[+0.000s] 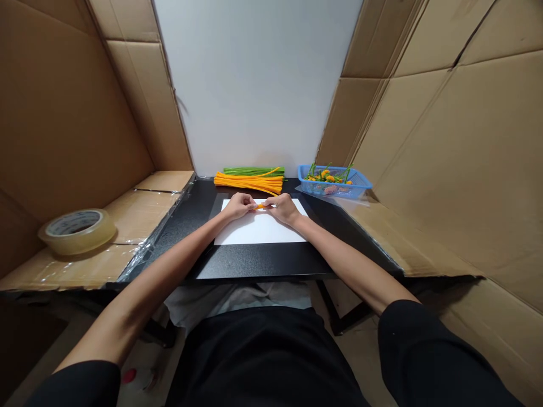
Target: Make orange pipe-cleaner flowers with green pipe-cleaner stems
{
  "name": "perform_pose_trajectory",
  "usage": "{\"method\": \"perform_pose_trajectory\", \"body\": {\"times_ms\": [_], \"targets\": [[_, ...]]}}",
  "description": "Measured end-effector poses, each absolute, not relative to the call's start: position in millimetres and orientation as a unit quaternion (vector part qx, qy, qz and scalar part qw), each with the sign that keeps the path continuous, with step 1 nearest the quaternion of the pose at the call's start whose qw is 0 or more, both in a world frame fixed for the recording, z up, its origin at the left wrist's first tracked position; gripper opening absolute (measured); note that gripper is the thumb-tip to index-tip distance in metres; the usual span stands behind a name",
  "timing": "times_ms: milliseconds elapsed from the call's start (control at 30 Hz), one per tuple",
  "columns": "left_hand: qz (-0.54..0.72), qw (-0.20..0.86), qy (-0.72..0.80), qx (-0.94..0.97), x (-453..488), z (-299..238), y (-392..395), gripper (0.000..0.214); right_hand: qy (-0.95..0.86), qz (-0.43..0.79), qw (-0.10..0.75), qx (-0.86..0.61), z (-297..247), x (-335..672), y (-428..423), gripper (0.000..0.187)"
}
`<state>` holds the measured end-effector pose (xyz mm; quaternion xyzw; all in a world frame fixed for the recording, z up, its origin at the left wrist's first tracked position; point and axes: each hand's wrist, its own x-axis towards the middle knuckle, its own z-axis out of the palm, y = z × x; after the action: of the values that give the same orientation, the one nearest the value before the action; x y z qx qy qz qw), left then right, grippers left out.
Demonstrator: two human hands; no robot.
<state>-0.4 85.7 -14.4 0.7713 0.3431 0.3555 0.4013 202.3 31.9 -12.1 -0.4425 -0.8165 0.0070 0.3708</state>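
My left hand (pixel 238 206) and my right hand (pixel 283 208) meet over a white sheet of paper (pixel 261 229) on the black table (pixel 254 263). Both pinch a short orange pipe cleaner piece (pixel 259 206) between their fingertips, with the fingers closed on it. Behind the paper lies a bundle of orange pipe cleaners (pixel 250 183), and a bundle of green pipe cleaners (pixel 253 170) lies against the wall behind that.
A blue mesh basket (pixel 335 182) with small orange and green pieces stands at the back right. A roll of clear tape (pixel 77 230) rests on the cardboard ledge at the left. Cardboard walls close in both sides.
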Motion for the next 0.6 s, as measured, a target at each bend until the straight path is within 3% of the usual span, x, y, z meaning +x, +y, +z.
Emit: {"method": "perform_pose_trajectory", "body": {"times_ms": [333,600], "targets": [[0.371,0.375,0.343,0.777,2.2,-14.4,79.5,0.019,-0.822,-0.012,0.357,-0.444,-14.6,191.7,28.4,0.012],[0.376,0.356,0.352,0.780,5.9,-19.8,81.6,0.022,-0.836,-0.062,0.312,-0.447,-13.4,191.7,25.7,0.016]]}}
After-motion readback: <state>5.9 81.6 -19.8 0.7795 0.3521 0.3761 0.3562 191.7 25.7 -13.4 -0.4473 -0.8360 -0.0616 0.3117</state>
